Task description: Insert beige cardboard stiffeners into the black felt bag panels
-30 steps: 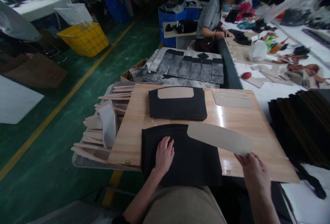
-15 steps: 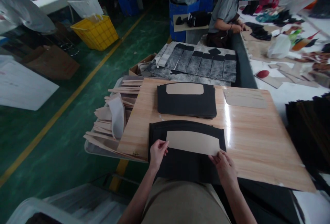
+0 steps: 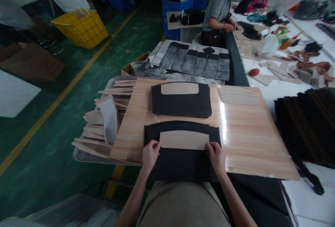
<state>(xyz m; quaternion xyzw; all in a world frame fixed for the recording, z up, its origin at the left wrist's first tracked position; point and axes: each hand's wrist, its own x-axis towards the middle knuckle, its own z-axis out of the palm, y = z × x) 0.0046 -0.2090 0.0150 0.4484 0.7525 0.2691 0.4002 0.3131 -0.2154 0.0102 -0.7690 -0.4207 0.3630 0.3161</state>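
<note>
A beige curved-top piece [image 3: 184, 140] lies over the near stack of black sheets [image 3: 183, 164], close to its upper edge. My left hand [image 3: 151, 155] pinches the piece's lower left corner between thumb and fingers. At its lower right corner, my right hand [image 3: 216, 157] grips it the same way. Farther back on the wooden board [image 3: 251, 136] is a second black stack [image 3: 180, 105] with a similar beige piece [image 3: 179, 88] on top. More beige pieces [image 3: 238, 96] lie at the board's back right.
Left of the board, a grey tray [image 3: 78, 155] holds many beige pieces. Dark stacked material [image 3: 309, 126] stands at the right. Behind are striped black pieces [image 3: 195, 61] on a sheet and a seated person [image 3: 216, 10] at a cluttered white table. A yellow basket [image 3: 82, 28] stands on the floor.
The beige piece, tilted down to the right before, now lies nearly level along the black stack, with both hands still at its lower corners. The whole view has shifted slightly.
</note>
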